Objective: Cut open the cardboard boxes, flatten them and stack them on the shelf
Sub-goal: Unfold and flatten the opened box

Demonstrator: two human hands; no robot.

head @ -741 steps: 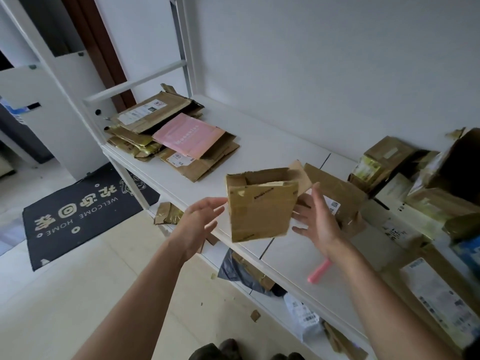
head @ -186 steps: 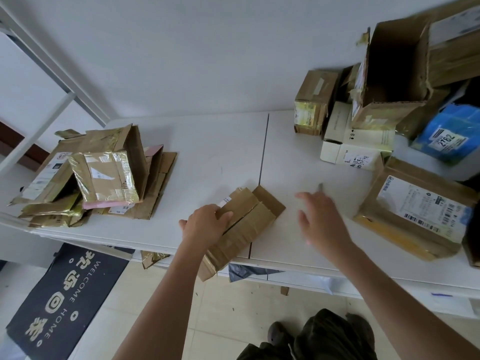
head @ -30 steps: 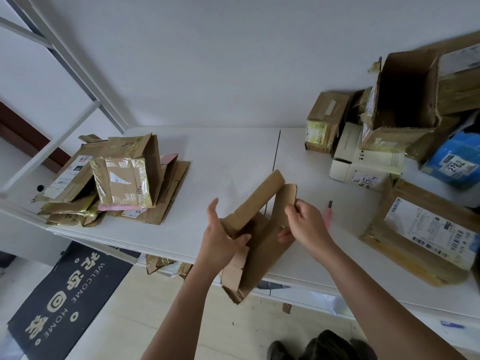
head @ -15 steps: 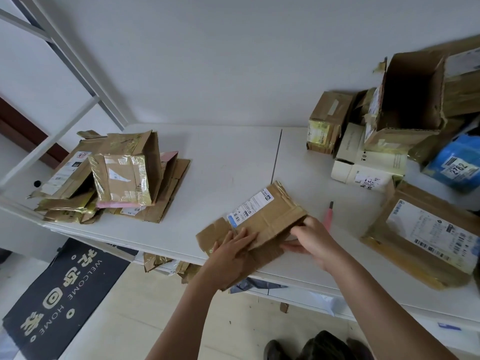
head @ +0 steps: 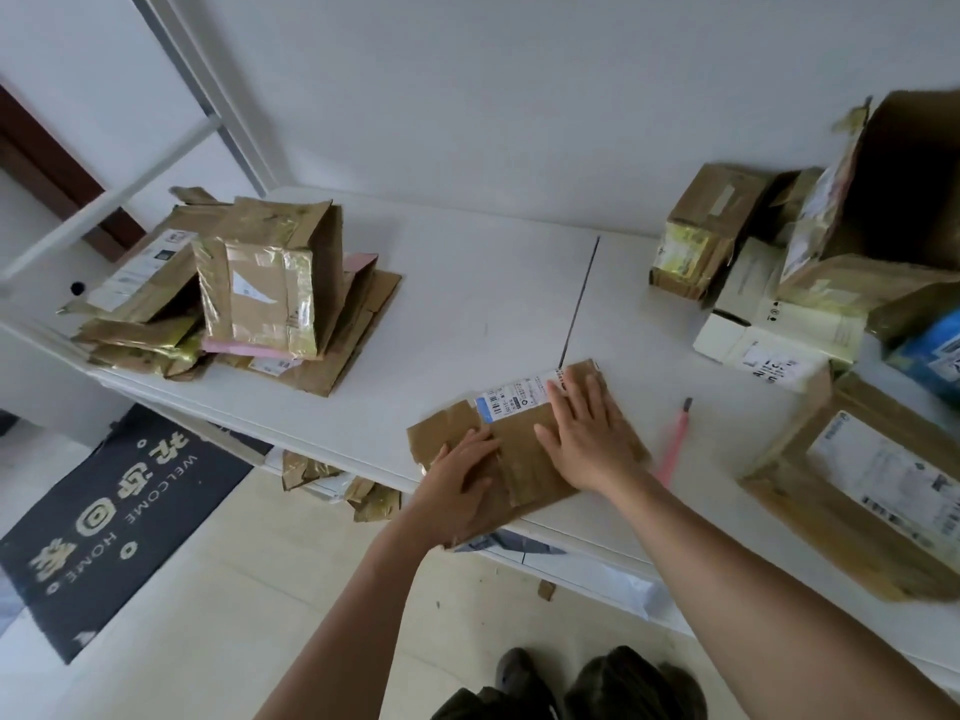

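Both the left hand [head: 460,483] and right hand [head: 587,433] press flat-fingered on the flattened box [head: 519,459], so flattening looks nearly done; next comes carrying it to the stack [head: 249,298] well left of them.

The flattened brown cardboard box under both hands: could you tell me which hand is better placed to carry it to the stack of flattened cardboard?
Probably the left hand: it rests on the flattened brown cardboard box on the side nearer the stack of flattened cardboard. The right hand presses its far side.
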